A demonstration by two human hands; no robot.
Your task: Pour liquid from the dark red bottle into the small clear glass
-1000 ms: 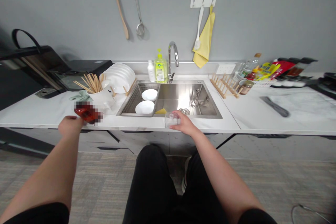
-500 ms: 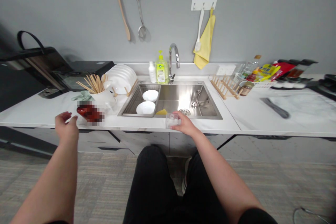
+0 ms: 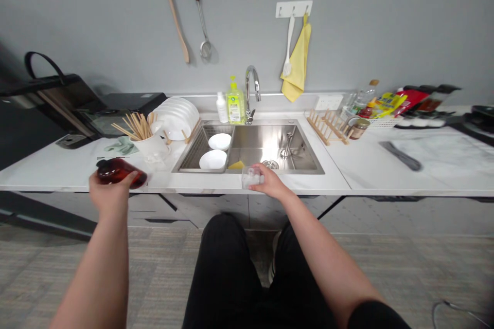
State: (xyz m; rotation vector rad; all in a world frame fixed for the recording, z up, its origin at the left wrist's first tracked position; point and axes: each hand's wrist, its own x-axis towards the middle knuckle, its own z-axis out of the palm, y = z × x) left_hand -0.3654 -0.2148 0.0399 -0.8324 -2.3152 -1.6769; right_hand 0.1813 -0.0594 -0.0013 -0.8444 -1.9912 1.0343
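Note:
At the counter's left front edge, my left hand (image 3: 110, 193) is closed around a dark red bottle (image 3: 112, 170) with a black cap. The bottle is tilted, its cap end toward the left. My right hand (image 3: 273, 183) grips a small clear cup (image 3: 249, 179) at the front rim of the sink (image 3: 266, 136). Whatever the cup may contain is too small to make out. Behind the bottle, a white pot (image 3: 150, 150) holds several chopsticks (image 3: 139, 126), with a pale green cloth (image 3: 122, 146) to its left.
Two white bowls (image 3: 213, 160) sit in the sink's left basket. White plates (image 3: 175, 117) stand in a rack at the left. Behind the sink are a green soap bottle (image 3: 234, 105) and the faucet (image 3: 252, 82). A wooden rack (image 3: 328, 126) and a jar (image 3: 360, 128) stand at the right.
My left hand has moved right and closed around the bottle, which has shifted slightly left. My right hand keeps hold of the clear cup in nearly the same place.

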